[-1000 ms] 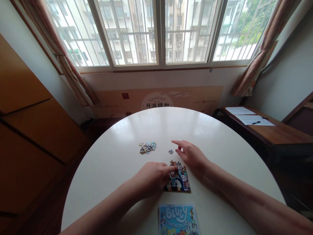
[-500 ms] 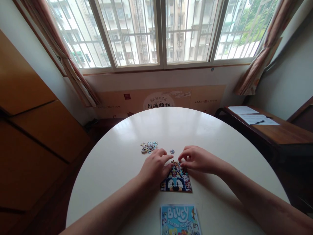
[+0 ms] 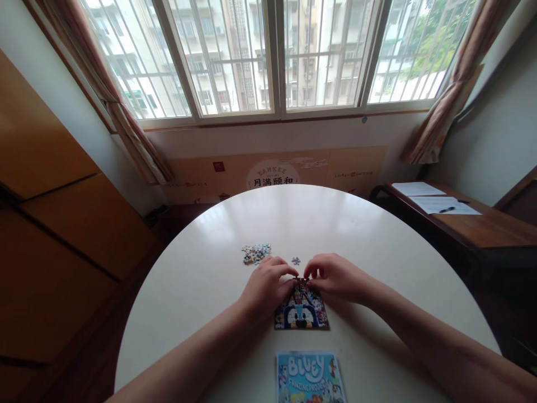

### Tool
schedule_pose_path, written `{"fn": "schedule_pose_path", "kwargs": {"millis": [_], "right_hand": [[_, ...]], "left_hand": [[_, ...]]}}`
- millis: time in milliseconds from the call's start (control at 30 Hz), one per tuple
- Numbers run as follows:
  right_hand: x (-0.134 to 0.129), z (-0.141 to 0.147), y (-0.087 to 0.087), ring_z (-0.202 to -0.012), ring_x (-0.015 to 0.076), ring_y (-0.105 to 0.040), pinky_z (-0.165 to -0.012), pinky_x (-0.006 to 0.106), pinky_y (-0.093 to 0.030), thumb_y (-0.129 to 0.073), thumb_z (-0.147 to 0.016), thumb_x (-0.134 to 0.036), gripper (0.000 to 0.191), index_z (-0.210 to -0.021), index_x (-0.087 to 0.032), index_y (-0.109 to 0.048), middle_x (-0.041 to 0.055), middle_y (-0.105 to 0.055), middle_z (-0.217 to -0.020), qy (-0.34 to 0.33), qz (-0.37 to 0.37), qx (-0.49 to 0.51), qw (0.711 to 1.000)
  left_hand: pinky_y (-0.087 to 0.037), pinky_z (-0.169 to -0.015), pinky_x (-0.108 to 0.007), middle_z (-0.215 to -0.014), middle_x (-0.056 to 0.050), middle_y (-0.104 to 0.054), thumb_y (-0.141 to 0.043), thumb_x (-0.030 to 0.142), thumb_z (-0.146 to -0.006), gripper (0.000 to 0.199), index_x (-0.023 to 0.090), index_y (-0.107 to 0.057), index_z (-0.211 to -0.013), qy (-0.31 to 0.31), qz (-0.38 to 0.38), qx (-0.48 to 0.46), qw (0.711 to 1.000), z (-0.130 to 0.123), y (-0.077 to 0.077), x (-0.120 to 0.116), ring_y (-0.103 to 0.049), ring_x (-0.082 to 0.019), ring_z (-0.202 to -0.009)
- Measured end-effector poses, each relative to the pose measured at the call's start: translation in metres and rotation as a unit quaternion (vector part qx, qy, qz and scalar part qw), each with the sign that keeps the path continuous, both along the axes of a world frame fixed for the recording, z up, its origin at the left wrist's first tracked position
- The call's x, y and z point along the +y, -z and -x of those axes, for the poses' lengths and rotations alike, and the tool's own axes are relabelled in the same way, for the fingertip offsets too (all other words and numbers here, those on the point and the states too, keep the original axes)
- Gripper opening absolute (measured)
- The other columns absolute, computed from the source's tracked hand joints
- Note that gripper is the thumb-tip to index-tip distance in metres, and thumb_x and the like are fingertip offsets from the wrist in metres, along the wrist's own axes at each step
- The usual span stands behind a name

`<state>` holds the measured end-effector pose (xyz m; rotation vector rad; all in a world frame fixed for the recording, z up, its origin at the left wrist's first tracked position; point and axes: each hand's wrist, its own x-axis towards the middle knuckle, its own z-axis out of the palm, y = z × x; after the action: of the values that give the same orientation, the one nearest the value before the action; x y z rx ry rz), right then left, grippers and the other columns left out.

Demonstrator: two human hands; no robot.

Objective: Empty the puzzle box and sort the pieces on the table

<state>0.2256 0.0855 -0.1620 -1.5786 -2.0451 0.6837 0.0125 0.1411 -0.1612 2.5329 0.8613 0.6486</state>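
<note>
A partly assembled jigsaw puzzle (image 3: pixel 301 317) with a blue cartoon dog face lies flat on the white table. My left hand (image 3: pixel 268 284) is closed at its top left edge, thumb and index finger pinching there. From the other side, my right hand (image 3: pixel 335 275) pinches at the top right edge, its fingertips close to the left ones. Small brown puzzle pieces (image 3: pixel 301 279) show between the fingertips; where one ends and another begins is too small to tell. Just beyond the hands lies a single loose puzzle piece (image 3: pixel 296 261).
A pile of loose puzzle pieces (image 3: pixel 255 253) sits beyond my left hand. Near me lies a blue "Bluey" picture card (image 3: pixel 309 378). The round white table (image 3: pixel 201 268) stands before a barred window. At right, a wooden desk (image 3: pixel 499 224) holds papers (image 3: pixel 444 205) and pens.
My right hand has shifted slightly left and its fingers have closed in on the puzzle's top edge. The left index finger has bent down onto that edge too.
</note>
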Motion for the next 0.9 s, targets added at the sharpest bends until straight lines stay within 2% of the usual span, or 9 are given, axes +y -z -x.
{"fn": "schedule_pose_path", "kwargs": {"millis": [200,433,700,767,900], "right_hand": [[-0.001,0.004,0.0,-0.071,0.0087,-0.058,-0.067,0.02,-0.042,-0.066,-0.079,-0.02,0.011,-0.084,-0.021,-0.075,-0.0004,-0.069,-0.079,-0.001,-0.001,0.022,1.0],[-0.003,0.006,0.0,-0.071,0.0086,-0.059,-0.068,0.02,-0.042,-0.065,-0.077,-0.015,0.011,-0.08,-0.02,-0.075,-0.0013,-0.068,-0.076,-0.012,-0.01,0.038,0.999],[-0.004,0.005,0.001,-0.087,0.0121,-0.059,-0.08,0.024,-0.042,-0.066,-0.083,-0.017,0.008,-0.085,-0.022,-0.072,-0.0007,-0.07,-0.09,-0.06,-0.088,-0.032,0.994],[-0.004,0.006,0.003,-0.083,0.0108,-0.059,-0.077,0.023,-0.042,-0.066,-0.083,-0.017,0.007,-0.084,-0.022,-0.072,-0.0015,-0.069,-0.088,-0.061,-0.096,-0.031,0.993],[-0.003,0.007,0.004,-0.07,0.0064,-0.057,-0.068,0.018,-0.042,-0.065,-0.08,-0.013,0.011,-0.082,-0.02,-0.073,-0.0028,-0.068,-0.077,-0.05,-0.051,0.022,0.997]], "left_hand": [[-0.048,-0.085,-0.038,-0.083,-0.001,-0.076,-0.068,0.02,-0.086,0.012,0.024,-0.078,-0.088,-0.001,0.036,0.006,0.999,0.0,0.0,0.001,-0.064,-0.021,-0.081],[-0.05,-0.078,-0.034,-0.085,0.0,-0.077,-0.065,0.017,-0.084,0.015,0.024,-0.078,-0.089,-0.014,0.059,0.029,0.998,0.001,-0.008,0.0,-0.067,-0.02,-0.08],[-0.048,-0.075,-0.03,-0.084,0.001,-0.077,-0.065,0.019,-0.082,0.014,0.023,-0.078,-0.086,-0.012,0.125,0.039,0.991,0.002,-0.009,0.005,-0.067,-0.018,-0.078],[-0.048,-0.075,-0.03,-0.083,0.0,-0.076,-0.064,0.019,-0.082,0.014,0.023,-0.077,-0.086,-0.015,0.132,0.041,0.99,0.002,-0.01,0.005,-0.067,-0.018,-0.078],[-0.047,-0.074,-0.031,-0.082,0.0,-0.075,-0.064,0.019,-0.081,0.015,0.023,-0.077,-0.087,-0.019,0.116,0.045,0.992,0.002,-0.008,0.004,-0.065,-0.019,-0.077]]}}
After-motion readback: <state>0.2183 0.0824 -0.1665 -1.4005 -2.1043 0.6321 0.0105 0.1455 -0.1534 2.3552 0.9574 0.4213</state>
